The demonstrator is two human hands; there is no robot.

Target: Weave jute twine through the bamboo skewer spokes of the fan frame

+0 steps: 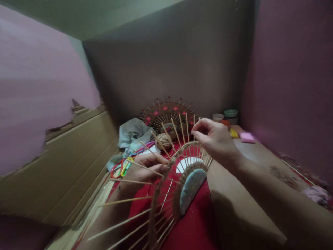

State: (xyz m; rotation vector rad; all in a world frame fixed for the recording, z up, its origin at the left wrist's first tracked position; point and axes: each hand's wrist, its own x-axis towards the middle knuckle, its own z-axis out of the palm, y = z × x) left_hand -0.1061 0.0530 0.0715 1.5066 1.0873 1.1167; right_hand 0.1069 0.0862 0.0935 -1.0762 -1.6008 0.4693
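A half-circle fan frame (154, 208) stands tilted in front of me, its thin wooden sticks fanning out from a pale half-round base (192, 191). Brown twine is woven across the sticks in an inner and an outer band. My left hand (148, 166) is closed on the outer band and sticks at the left of the frame. Above the band's upper right, my right hand (217, 139) pinches thumb and forefinger together beside an upright stick (194, 121); what lies between the fingertips is too small to make out. A ball of twine (163, 141) sits behind the frame.
Against the back wall leans a fan decorated with pink flowers (165, 108). Grey cloth (135, 132) and red-handled scissors (114, 170) lie at left, beside a cardboard sheet (65, 170). Tubs (231, 113), a yellow packet (233, 133) and a pink block (247, 137) sit at right.
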